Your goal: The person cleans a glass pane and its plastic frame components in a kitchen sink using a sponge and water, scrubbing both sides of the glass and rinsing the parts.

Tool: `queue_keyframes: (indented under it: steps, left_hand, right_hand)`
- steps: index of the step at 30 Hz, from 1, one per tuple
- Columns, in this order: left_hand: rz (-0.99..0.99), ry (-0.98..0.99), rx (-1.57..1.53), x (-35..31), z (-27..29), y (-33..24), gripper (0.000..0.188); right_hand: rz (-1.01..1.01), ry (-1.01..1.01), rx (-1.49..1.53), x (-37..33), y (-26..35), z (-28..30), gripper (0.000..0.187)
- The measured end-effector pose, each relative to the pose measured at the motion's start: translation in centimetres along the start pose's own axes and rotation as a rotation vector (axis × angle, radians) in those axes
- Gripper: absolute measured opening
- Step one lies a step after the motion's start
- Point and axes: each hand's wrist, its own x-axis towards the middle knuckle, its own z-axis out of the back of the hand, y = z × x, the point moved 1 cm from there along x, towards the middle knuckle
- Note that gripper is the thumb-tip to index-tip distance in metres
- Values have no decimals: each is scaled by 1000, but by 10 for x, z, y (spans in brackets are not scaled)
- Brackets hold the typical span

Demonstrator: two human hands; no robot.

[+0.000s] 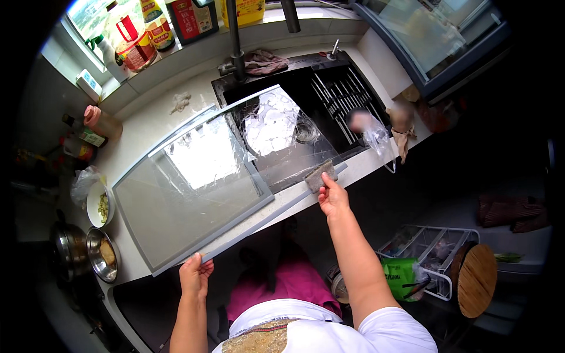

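Observation:
Two glass shelf panels with grey-blue trim overlap on the counter. The upper glass panel (pixel 182 203) lies to the left, with white window glare across it. Beneath it, the lower glass panel (pixel 282 160) reaches out over the sink, its surface wet-looking. My left hand (pixel 195 275) has its fingers curled on the front trim, at the near left end of the lower panel. In my right hand (pixel 333 199) is a grey-brown scouring sponge (pixel 321 176), pressed against the front trim close to its right end.
A black sink (pixel 347 106) with a rack and faucet (pixel 237 62) sits behind the panels. A white bowl (pixel 101 205) and metal bowl (pixel 105 259) stand left. Bottles line the windowsill. An open window sash (pixel 438 44) juts in at upper right; a wire cart (pixel 435 259) stands below right.

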Motion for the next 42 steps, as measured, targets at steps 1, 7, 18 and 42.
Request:
queue_keyframes:
  steps: [1, 7, 18, 42]
  left_hand:
    - [-6, -4, -7, 3, 1, 2, 22]
    - [-38, -29, -53, 11, 5, 6, 25]
    - [-5, -55, -87, 15, 5, 14, 26]
    - [53, -8, -135, 16, 12, 24, 25]
  right_hand:
    - [-6, 26, -52, -12, -8, -4, 22]
    - [-149, 203, -240, -73, -58, -25, 22]
    - [120, -56, -38, 26, 48, 14, 20]
    - [-166, -12, -281, -45, -59, -33, 9]
